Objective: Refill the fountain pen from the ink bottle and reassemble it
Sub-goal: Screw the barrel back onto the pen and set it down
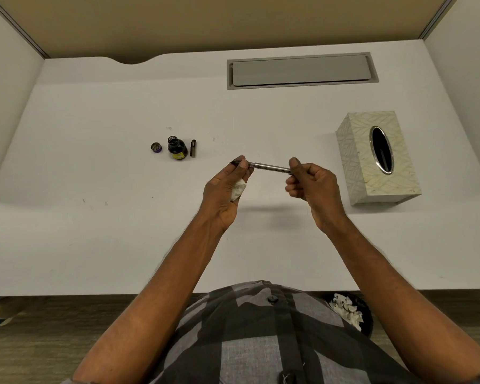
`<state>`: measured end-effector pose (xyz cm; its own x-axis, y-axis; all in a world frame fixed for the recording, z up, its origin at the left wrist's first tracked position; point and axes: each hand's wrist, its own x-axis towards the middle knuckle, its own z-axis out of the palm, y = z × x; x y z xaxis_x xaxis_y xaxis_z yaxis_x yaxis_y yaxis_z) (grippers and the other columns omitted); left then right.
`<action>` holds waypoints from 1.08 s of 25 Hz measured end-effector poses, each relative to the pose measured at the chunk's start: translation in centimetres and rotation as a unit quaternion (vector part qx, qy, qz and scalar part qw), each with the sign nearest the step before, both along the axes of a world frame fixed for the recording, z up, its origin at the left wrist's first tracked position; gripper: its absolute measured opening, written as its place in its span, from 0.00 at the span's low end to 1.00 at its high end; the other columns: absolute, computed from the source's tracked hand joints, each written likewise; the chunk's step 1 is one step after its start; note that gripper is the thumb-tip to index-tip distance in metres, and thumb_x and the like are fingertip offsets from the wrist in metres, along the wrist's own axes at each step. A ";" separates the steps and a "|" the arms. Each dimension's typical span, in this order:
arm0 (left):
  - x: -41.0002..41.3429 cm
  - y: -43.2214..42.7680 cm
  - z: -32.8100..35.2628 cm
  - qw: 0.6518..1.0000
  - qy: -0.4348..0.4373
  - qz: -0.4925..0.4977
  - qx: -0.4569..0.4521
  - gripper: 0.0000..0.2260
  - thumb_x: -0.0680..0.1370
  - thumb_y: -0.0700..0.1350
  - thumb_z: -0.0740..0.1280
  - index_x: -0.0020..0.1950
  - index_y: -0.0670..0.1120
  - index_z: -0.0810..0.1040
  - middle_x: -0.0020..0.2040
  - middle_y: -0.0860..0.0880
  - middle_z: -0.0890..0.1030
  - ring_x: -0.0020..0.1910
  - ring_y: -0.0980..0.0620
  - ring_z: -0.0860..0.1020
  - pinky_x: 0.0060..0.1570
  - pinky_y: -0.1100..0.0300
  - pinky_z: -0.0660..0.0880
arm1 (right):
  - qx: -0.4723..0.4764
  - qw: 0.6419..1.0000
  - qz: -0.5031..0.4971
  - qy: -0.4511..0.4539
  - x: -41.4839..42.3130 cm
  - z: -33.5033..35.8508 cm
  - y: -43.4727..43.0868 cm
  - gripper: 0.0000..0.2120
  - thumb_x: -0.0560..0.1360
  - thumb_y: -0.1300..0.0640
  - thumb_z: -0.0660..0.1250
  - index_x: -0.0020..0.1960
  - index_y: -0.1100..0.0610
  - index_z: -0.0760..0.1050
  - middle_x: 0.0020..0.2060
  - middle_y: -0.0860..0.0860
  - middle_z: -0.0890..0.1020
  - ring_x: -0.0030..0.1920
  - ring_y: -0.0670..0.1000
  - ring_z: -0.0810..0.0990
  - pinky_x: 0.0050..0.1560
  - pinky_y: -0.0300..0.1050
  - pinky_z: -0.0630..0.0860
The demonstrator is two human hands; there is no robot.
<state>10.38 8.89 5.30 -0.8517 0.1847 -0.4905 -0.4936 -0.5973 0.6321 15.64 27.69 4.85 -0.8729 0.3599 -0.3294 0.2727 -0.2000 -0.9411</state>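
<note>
The fountain pen's inner part (269, 167), a nib section with a clear converter, is held level above the white desk (94, 217). My left hand (227, 187) pinches the nib end and also keeps a crumpled tissue (238, 190) against its palm. My right hand (311, 187) grips the converter's far end between thumb and fingers. The open ink bottle (176, 148) stands at the left, with its cap (156, 147) lying to its left. The dark pen barrel (193, 148) lies just right of the bottle.
A patterned tissue box (377, 159) stands at the right of the desk. A grey cable hatch (301, 71) is set into the desk at the back. Below the desk edge, a bin with used tissues (347, 310) sits on the floor.
</note>
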 end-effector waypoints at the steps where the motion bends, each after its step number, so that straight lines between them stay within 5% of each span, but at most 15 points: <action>1: 0.0 0.0 0.0 1.000 -0.001 0.000 0.000 0.08 0.77 0.33 0.71 0.56 0.39 0.82 0.45 0.49 0.88 0.48 0.53 0.87 0.62 0.59 0.78 | 0.018 1.000 0.006 -0.001 0.0 -0.1 0.0 0.17 0.77 0.42 0.73 0.46 0.57 0.83 0.36 0.53 0.86 0.36 0.49 0.85 0.40 0.40 0.82; 5: -0.1 0.0 -0.2 1.000 -0.006 0.009 -0.006 0.08 0.78 0.33 0.70 0.56 0.39 0.82 0.44 0.49 0.88 0.47 0.53 0.87 0.60 0.61 0.79 | 0.033 0.997 0.032 0.062 0.0 -0.2 0.7 0.09 0.76 0.54 0.77 0.55 0.56 0.83 0.46 0.51 0.86 0.47 0.48 0.86 0.56 0.44 0.84; 9: 0.0 0.1 -0.1 1.000 -0.010 0.008 -0.005 0.08 0.78 0.34 0.70 0.56 0.39 0.82 0.44 0.50 0.88 0.47 0.53 0.87 0.60 0.62 0.79 | 0.030 0.998 0.024 0.039 -0.4 0.0 0.5 0.12 0.77 0.47 0.75 0.50 0.56 0.84 0.39 0.52 0.87 0.41 0.48 0.85 0.49 0.44 0.84; 12: 0.0 0.1 0.0 1.000 -0.012 0.020 -0.003 0.08 0.78 0.33 0.70 0.55 0.40 0.82 0.44 0.49 0.88 0.47 0.53 0.87 0.56 0.63 0.81 | 0.028 0.997 0.036 0.056 -0.6 0.1 0.5 0.08 0.77 0.53 0.76 0.54 0.54 0.84 0.44 0.50 0.87 0.44 0.47 0.85 0.54 0.43 0.84; 23: 0.3 0.2 0.6 1.000 -0.013 0.026 0.008 0.07 0.78 0.32 0.69 0.54 0.40 0.82 0.43 0.49 0.88 0.46 0.52 0.87 0.54 0.64 0.81 | 0.071 0.996 0.037 0.048 -0.9 1.2 -0.2 0.13 0.77 0.47 0.75 0.49 0.57 0.85 0.38 0.52 0.87 0.37 0.48 0.86 0.43 0.39 0.83; 27: 0.3 0.2 0.7 0.999 -0.012 0.032 0.006 0.08 0.78 0.32 0.69 0.55 0.39 0.82 0.43 0.50 0.88 0.45 0.53 0.87 0.53 0.65 0.81 | 0.090 0.992 0.078 0.049 -1.0 1.3 -0.3 0.10 0.77 0.52 0.76 0.52 0.59 0.85 0.39 0.52 0.88 0.38 0.48 0.87 0.45 0.40 0.83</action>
<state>10.66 9.05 6.02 -0.8498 0.1361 -0.5093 -0.4693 -0.6354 0.6132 14.68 27.37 6.19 -0.9472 0.2636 -0.1824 0.1918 0.0101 -0.9814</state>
